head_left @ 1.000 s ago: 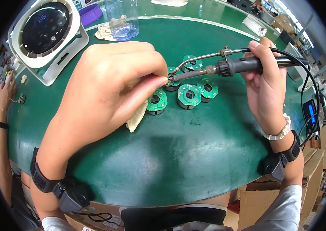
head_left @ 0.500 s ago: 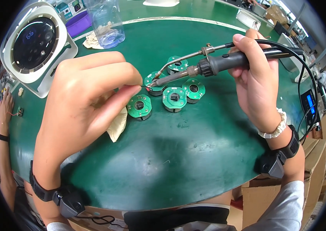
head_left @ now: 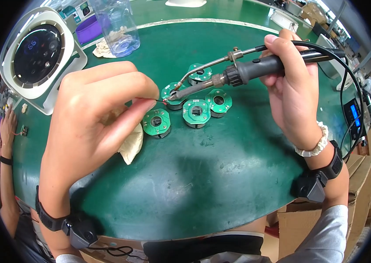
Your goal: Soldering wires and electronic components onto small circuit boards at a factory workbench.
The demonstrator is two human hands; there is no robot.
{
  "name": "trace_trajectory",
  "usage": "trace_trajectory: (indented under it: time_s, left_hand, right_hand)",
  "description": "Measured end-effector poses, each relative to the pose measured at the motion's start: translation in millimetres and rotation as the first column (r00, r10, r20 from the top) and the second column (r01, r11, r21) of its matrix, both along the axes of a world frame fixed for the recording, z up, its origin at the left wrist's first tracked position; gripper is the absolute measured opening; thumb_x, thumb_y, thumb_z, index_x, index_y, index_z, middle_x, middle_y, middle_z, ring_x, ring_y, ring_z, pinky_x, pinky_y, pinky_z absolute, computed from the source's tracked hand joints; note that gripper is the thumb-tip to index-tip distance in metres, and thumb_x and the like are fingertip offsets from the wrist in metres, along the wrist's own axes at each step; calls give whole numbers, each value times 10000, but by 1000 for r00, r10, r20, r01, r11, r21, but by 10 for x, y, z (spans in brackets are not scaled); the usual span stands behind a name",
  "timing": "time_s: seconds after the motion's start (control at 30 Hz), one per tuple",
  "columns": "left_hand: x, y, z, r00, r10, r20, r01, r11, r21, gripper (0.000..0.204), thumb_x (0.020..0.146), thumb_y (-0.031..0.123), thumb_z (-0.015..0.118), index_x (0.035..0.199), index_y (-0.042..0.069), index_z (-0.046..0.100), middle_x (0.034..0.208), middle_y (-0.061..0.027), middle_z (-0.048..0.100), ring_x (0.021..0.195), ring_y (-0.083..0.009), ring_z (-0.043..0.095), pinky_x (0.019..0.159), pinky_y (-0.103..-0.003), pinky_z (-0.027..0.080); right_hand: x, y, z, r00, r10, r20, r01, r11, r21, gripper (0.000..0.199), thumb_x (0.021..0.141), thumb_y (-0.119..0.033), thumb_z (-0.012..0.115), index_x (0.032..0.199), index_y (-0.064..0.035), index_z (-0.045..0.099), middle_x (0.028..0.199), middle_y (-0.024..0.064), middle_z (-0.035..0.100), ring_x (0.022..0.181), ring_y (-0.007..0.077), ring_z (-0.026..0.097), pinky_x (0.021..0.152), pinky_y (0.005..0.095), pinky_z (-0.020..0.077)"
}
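My left hand (head_left: 102, 107) pinches a thin wire (head_left: 162, 102) between thumb and forefinger, its reddish end at the edge of a round green circuit board (head_left: 168, 90). My right hand (head_left: 292, 83) grips a black soldering iron (head_left: 255, 70) from the right, with a thin metal feed tube (head_left: 203, 67) clamped along it. The iron's tip and the tube's end meet over that same board; whether the tip touches the wire is too small to tell. Around it sit more round boards on dark bases: one nearer left (head_left: 156, 122), one in front (head_left: 196, 112), one at right (head_left: 218, 101), one behind (head_left: 200, 72).
A white fan-like device with a black display (head_left: 38, 52) stands at the far left, beside a clear plastic jar (head_left: 122, 39) and a purple container (head_left: 88, 30). A cream cloth (head_left: 130, 144) lies under my left hand. Another person's hand (head_left: 8, 129) rests at the left edge. A cardboard box (head_left: 316, 228) stands lower right.
Both hands stay nearly in place, with the wire and iron still at the same board. The whole view has shifted slightly.
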State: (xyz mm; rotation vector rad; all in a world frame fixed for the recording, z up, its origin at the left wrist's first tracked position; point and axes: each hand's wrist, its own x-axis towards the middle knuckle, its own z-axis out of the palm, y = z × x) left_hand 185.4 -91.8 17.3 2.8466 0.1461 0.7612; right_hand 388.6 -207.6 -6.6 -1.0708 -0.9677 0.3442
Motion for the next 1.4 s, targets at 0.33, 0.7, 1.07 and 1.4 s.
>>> trace_trajectory:
  time_s: [0.33,0.7,1.07,1.4]
  left_hand:
    - [25,-5,-2,1000,-1,5,1,1000,10,99,648,-88,562,728,-30,559,661,-86,537,578,-163,517,509,-239,388]
    - [18,24,-3,1000,-27,15,26,999,28,81,653,-68,570,722,-25,560,648,-87,540,561,-173,508,506,-244,377]
    - [15,80,-73,991,-98,92,100,995,-18,89,650,-65,577,726,-24,557,645,-87,538,566,-186,514,501,-260,384]
    - [2,97,-60,991,-104,88,104,995,5,107,642,-67,574,733,-12,559,638,-80,527,568,-187,511,510,-266,383]
  right_hand:
    - [-259,7,138,986,-163,-38,158,981,-110,236,797,-145,538,604,-100,409,564,-24,412,433,27,330,411,169,252]
    - [-67,-2,20,995,-82,-64,76,994,-82,225,800,-151,547,629,-105,409,552,-40,378,425,14,287,410,160,245]
    - [-72,6,35,997,-58,-49,56,997,-46,201,754,-156,590,612,-79,472,575,-26,416,446,43,389,419,179,290]
    - [-91,26,64,991,-107,-75,104,994,-46,219,756,-169,588,601,-99,450,573,-31,432,440,37,387,423,176,281]
